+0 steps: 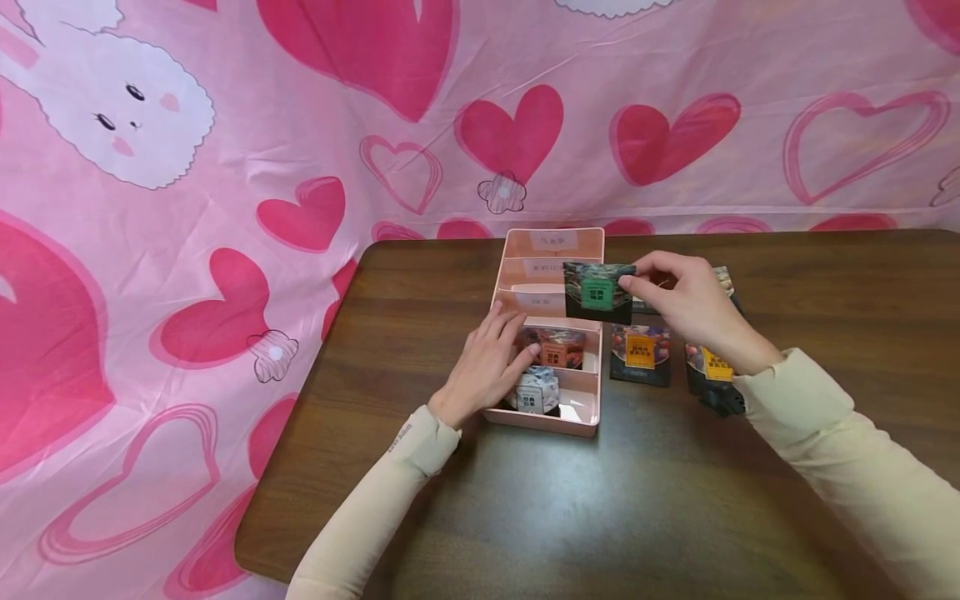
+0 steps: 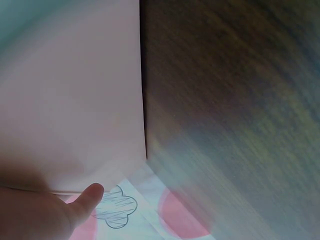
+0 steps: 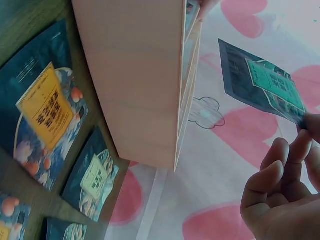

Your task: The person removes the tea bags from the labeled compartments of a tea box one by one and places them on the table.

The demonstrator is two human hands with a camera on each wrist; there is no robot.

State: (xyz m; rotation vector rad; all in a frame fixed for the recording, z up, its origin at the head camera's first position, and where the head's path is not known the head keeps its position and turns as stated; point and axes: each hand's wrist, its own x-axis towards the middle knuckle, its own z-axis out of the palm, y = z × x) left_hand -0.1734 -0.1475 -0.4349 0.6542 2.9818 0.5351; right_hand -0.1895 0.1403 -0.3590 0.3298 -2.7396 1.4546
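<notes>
My right hand [image 1: 686, 304] pinches a dark tea sachet with a green label [image 1: 597, 292] by its right edge. The sachet is held up over the right side of a pink divided box [image 1: 551, 423]; in the right wrist view the green-labelled sachet [image 3: 265, 82] stands clear beyond the box wall [image 3: 132, 85]. My left hand [image 1: 487, 362] rests at the box's left rim with its fingers extended, the thumb reaching over the compartments. Near that thumb lie a red-labelled sachet [image 1: 561, 348] in one compartment and a white sachet [image 1: 538, 392] in the nearest one.
Right of the box, orange-labelled sachets [image 1: 640, 354] lie on the brown table [image 1: 420, 333], others partly hidden under my right arm. Paper labels [image 1: 553, 240] mark the box's far compartments. A pink heart-print cloth [image 1: 420, 158] hangs behind the table.
</notes>
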